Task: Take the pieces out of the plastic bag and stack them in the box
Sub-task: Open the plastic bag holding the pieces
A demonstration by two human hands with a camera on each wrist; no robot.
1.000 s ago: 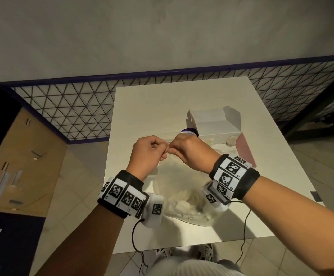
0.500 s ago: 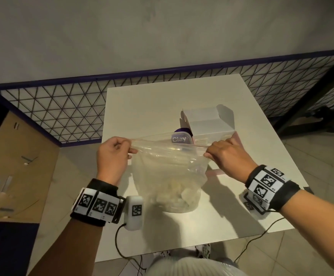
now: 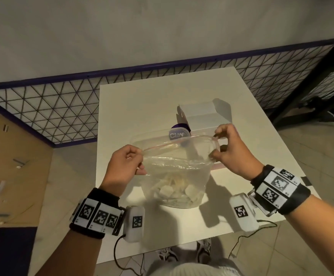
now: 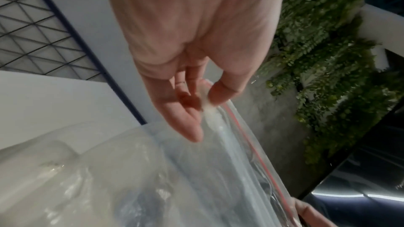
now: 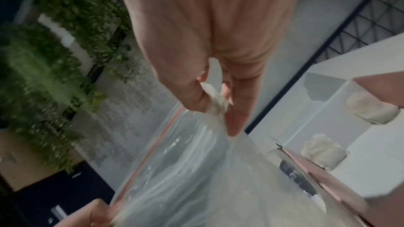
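Note:
A clear plastic zip bag [image 3: 174, 176] with a red seal line stands on the white table [image 3: 142, 108], its mouth pulled wide. Several pale off-white pieces [image 3: 172, 191] lie at its bottom. My left hand [image 3: 128, 164] pinches the left end of the rim, seen close in the left wrist view [image 4: 205, 99]. My right hand [image 3: 227, 150] pinches the bunched right end [image 5: 216, 104]. Behind the bag lies the open white and pink box [image 3: 202, 118]; two pale pieces [image 5: 323, 151] sit inside it in the right wrist view.
A purple-lidded tub labelled Clay [image 3: 179, 134] stands between bag and box. A wire mesh fence [image 3: 42, 112] runs behind the table. A wooden board [image 3: 13, 176] lies on the floor at the left. Cables [image 3: 118, 250] hang off the table's near edge.
My hands, together at the bag's top a second ago, have moved apart. The bag's mouth, first stretched flat, now gapes wide, and the pieces inside show.

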